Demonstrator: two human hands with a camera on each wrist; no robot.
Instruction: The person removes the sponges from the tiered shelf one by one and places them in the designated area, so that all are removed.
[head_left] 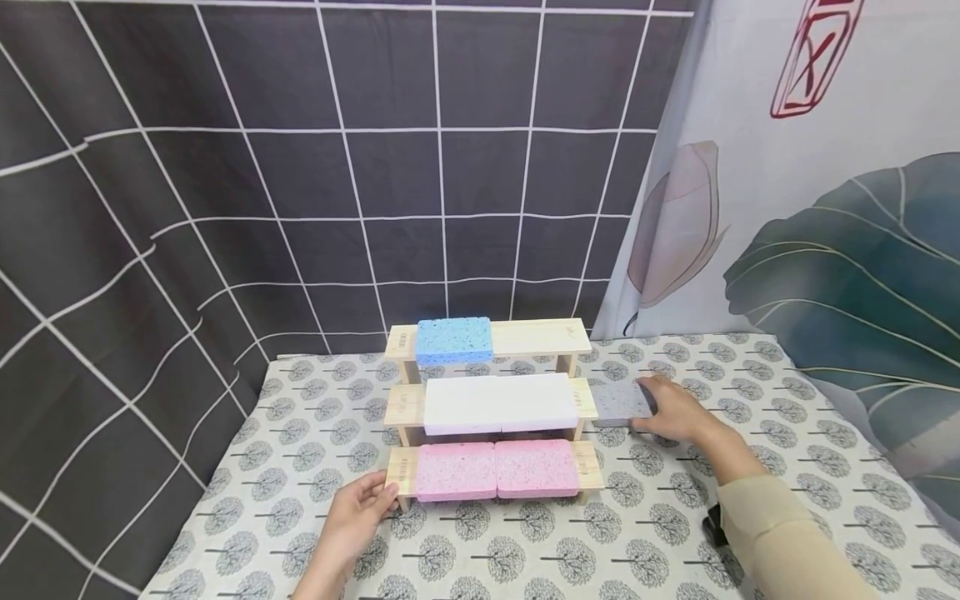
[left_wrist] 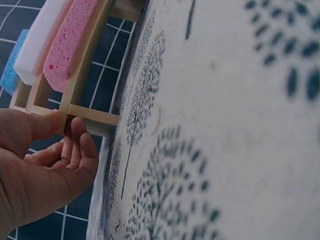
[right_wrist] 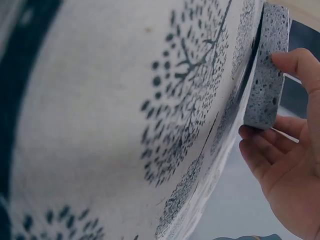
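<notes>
A three-tier wooden step rack (head_left: pixel 402 406) stands on the cloth. My left hand (head_left: pixel 357 510) pinches the left end of its lowest board, thumb on the wood and fingers curled beside it in the left wrist view. Two pink sponges (head_left: pixel 456 472) lie side by side on that board. White sponges (head_left: pixel 498 403) cover most of the middle tier, and one blue sponge (head_left: pixel 453 339) sits toward the left of the top tier. To the right of the rack, my right hand (head_left: pixel 672 410) grips a grey sponge (right_wrist: pixel 267 70) by its right end, low over the cloth.
A tree-print cloth (head_left: pixel 480 558) covers the table. Behind and to the left hangs a dark curtain (head_left: pixel 393 175) with a white grid. A pale curtain (head_left: pixel 750 167) with leaf and flower prints hangs at the right. Bare wood shows on the top tier's right (head_left: pixel 536 335).
</notes>
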